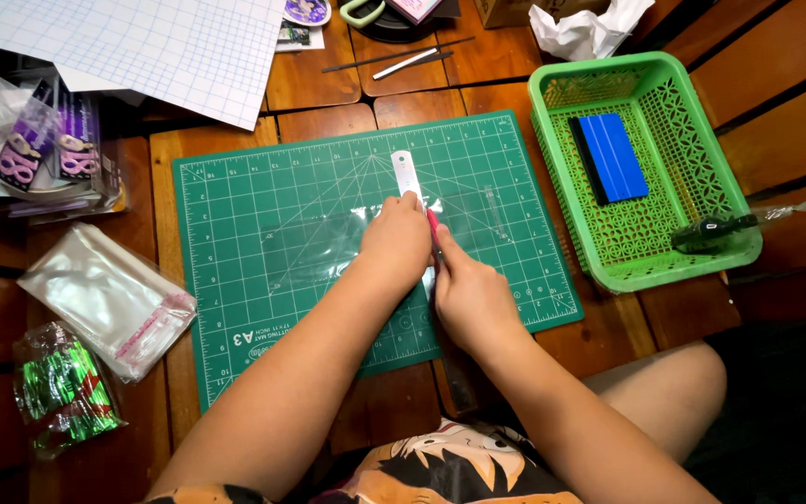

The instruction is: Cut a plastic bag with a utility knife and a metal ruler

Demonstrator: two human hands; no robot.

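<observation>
The left hand (396, 238) presses flat on a metal ruler (407, 177), whose long axis runs from 12 to 6 o'clock across the green cutting mat (235, 243) and a clear plastic sheet (328, 247). The right hand (468, 294) sits just at 4 o'clock of the left. Its fingers are clamped on a pink knife (433, 224), held against the ruler's right edge.

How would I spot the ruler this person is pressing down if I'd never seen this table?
Find the big green cutting mat in the middle of the wooden table. Near its centre the left hand presses a narrow metal ruler that runs away from the person, over a clear plastic sheet. It is the only pale, straight strip on the mat, its rounded end poking out beyond the fingers.
</observation>
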